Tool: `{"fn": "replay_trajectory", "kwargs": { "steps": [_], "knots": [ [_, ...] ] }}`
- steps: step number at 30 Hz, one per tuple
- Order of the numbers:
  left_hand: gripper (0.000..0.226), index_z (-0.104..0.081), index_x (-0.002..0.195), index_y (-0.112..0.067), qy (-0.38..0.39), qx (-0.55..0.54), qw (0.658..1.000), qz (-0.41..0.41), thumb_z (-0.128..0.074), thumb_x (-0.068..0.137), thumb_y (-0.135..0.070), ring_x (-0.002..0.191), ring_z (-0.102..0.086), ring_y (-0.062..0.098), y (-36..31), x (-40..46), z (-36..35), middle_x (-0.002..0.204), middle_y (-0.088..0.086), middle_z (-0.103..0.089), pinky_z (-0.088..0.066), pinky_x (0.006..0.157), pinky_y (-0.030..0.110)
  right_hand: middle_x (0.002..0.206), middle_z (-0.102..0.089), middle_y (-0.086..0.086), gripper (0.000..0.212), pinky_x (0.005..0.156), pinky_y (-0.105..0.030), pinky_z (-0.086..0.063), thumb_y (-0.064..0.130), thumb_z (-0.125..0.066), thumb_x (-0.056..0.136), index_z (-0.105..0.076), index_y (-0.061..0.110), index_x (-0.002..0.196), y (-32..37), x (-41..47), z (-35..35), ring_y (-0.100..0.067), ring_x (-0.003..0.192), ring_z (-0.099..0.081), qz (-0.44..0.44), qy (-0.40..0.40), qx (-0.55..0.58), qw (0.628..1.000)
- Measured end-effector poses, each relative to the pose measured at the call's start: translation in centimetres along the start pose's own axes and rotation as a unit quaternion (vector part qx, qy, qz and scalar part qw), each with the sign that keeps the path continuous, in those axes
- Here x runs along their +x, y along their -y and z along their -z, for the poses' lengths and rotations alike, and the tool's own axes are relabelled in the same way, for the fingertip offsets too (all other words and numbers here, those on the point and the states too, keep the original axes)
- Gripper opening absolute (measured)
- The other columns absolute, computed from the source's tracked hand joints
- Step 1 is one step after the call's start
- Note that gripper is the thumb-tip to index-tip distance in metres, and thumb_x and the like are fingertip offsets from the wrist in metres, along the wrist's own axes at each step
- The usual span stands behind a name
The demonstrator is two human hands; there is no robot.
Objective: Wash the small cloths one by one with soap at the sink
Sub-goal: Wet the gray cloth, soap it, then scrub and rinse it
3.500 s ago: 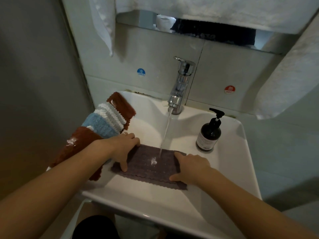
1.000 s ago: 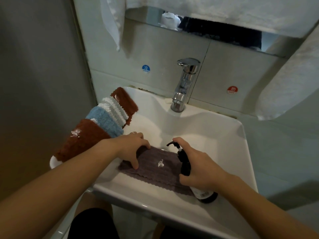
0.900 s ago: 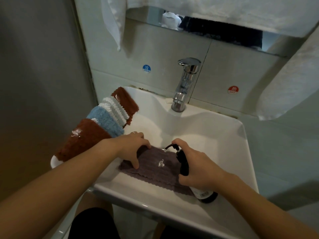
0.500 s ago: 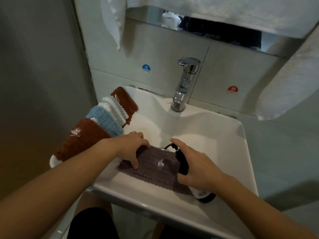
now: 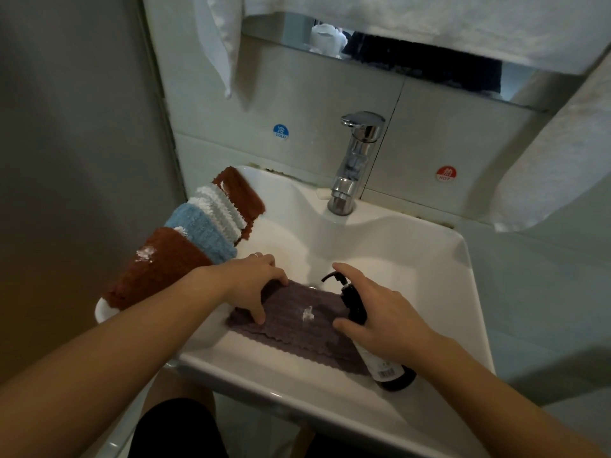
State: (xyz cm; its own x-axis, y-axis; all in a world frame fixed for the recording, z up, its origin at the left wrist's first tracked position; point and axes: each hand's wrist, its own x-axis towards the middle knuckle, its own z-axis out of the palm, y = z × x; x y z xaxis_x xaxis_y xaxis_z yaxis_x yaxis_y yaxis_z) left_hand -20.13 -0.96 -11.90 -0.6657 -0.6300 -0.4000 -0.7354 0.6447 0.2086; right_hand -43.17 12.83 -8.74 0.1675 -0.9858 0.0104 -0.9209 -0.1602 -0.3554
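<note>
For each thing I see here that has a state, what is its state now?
faucet: off, no water running.
grey cloth: spread flat in the sink, a white soap blob on it.
soap bottle: tilted over the grey cloth, nozzle towards the cloth.
right hand: grips the soap bottle.
left hand: presses the grey cloth's left end.
stacked cloths: draped on the sink's left rim, overlapping.

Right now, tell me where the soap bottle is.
In the head view, the soap bottle is tilted over the grey cloth's right end at the sink's front, gripped by the right hand.
</note>
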Motion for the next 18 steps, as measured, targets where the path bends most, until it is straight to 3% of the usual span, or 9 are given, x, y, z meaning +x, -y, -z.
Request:
{"fn": "replay_trajectory", "kwargs": {
  "steps": [3,10,15,18],
  "knots": [
    [0.087,-0.039,0.142,-0.037,-0.002,0.004,1.0,-0.001,-0.084,0.067,-0.045,0.12,-0.038,0.019,-0.1,-0.1,0.0,0.127,-0.004,-0.041,-0.044,0.098,0.043,0.126,-0.062,-0.002,0.067,0.089,-0.036,-0.049,0.037,-0.055,0.096,-0.014,0.047,0.148,-0.9,0.1,0.9,-0.026,0.106,-0.062,-0.011,-0.058,0.052,0.997],
    [0.087,-0.039,0.141,-0.039,-0.016,-0.001,1.0,-0.004,-0.084,0.067,-0.045,0.117,-0.038,0.015,0.2,0.3,-0.2,0.125,-0.007,-0.04,-0.043,0.099,0.037,0.132,-0.056,-0.011,0.078,0.094,-0.034,-0.042,0.021,-0.064,0.093,-0.016,0.034,0.153,-4.9,1.8,3.9,-0.03,0.118,-0.056,-0.119,-0.178,0.158,0.964],
    [0.086,-0.038,0.141,-0.04,-0.02,-0.004,1.0,-0.01,-0.084,0.067,-0.045,0.117,-0.036,0.012,0.3,0.5,-0.4,0.128,-0.009,-0.039,-0.041,0.1,0.032,0.118,-0.049,0.005,0.075,0.093,-0.024,-0.037,0.011,-0.064,0.092,-0.023,0.028,0.153,-6.2,2.7,4.8,-0.01,0.108,-0.047,-0.144,-0.226,0.213,0.939],
    [0.086,-0.039,0.141,-0.04,-0.023,-0.007,1.0,-0.013,-0.084,0.067,-0.046,0.115,-0.035,0.009,0.2,0.6,-0.3,0.128,-0.01,-0.039,-0.04,0.1,0.03,0.119,-0.047,0.007,0.074,0.095,-0.025,-0.038,0.008,-0.064,0.092,-0.025,0.029,0.151,-6.7,2.9,5.0,-0.007,0.109,-0.046,-0.153,-0.235,0.236,0.93]
  ]
}}
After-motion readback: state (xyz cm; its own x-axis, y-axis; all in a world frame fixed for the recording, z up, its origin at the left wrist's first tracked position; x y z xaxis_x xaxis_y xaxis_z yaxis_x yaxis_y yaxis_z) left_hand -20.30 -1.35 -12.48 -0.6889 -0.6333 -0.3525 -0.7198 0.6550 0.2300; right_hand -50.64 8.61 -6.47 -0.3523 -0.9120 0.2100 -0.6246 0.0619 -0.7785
